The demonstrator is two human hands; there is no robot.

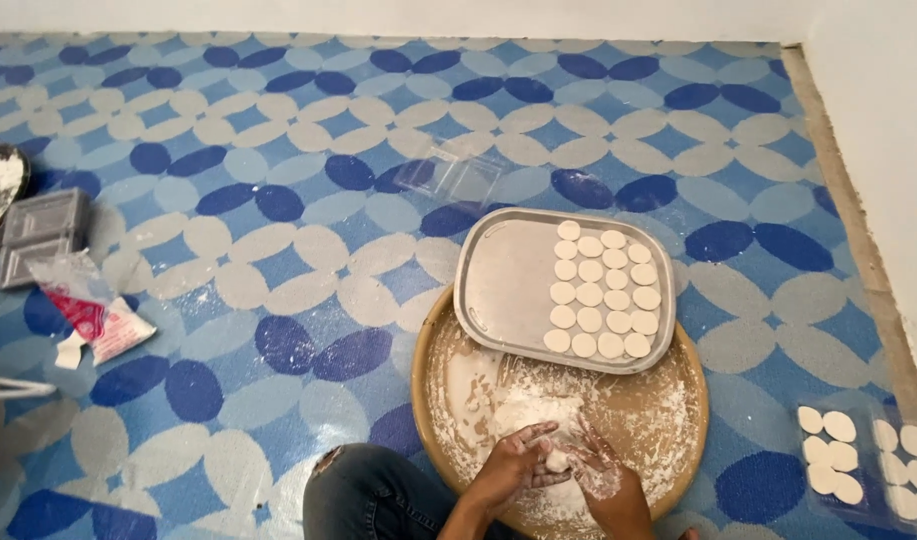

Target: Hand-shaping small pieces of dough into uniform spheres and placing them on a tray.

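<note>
hands [553, 465] seemingly pinching dough [538, 412], discs [600, 288] on tray [508, 280]

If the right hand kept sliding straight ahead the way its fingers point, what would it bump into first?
Probably the floury dough heap on the round board, just ahead of the right hand. Beyond that lies the metal tray. Depth is hard to judge.

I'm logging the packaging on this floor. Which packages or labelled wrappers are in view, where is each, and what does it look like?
Plastic bag: far left on the floor, crumpled, clear with red and white print.
Clear plastic tray: beyond the metal tray, empty, see-through.
Clear plastic container: right edge, holding white dough discs.
No signs or screens.
</note>
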